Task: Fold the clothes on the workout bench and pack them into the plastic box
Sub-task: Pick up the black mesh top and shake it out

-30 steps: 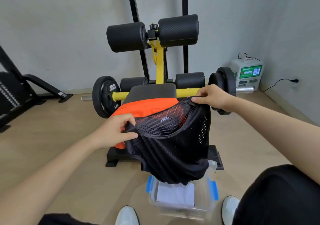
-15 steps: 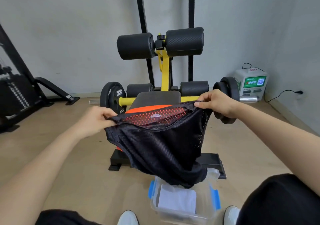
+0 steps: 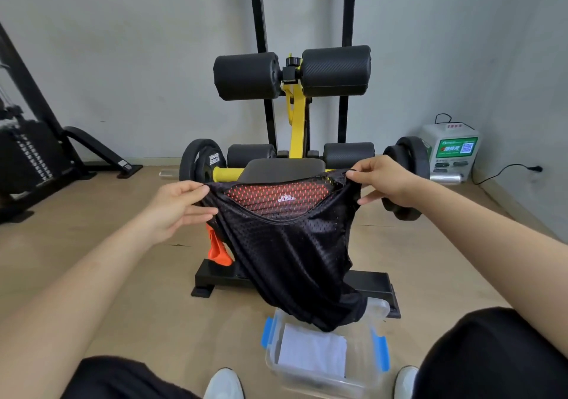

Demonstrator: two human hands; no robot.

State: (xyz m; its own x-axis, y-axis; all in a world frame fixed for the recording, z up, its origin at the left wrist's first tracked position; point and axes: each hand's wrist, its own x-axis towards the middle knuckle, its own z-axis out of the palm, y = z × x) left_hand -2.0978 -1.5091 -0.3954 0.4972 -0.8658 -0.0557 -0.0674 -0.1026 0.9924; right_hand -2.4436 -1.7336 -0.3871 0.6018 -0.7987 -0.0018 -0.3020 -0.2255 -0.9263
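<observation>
The left hand [image 3: 181, 201] pinches one top corner of the single black mesh garment [image 3: 292, 245], thumb and fingers closed on the fabric. The garment hangs stretched in the air in front of the workout bench [image 3: 285, 168]. One orange garment [image 3: 218, 251] drapes on the bench behind it. Its lower end droops just over the one plastic box [image 3: 362, 365] on the floor (one folded white cloth [image 3: 313, 352] lies inside). The right hand [image 3: 384, 183] pinches the other corner.

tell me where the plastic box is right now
In the head view, the plastic box sits on the floor at lower centre-right, between the white shoes, under the hanging black mesh garment.
</observation>
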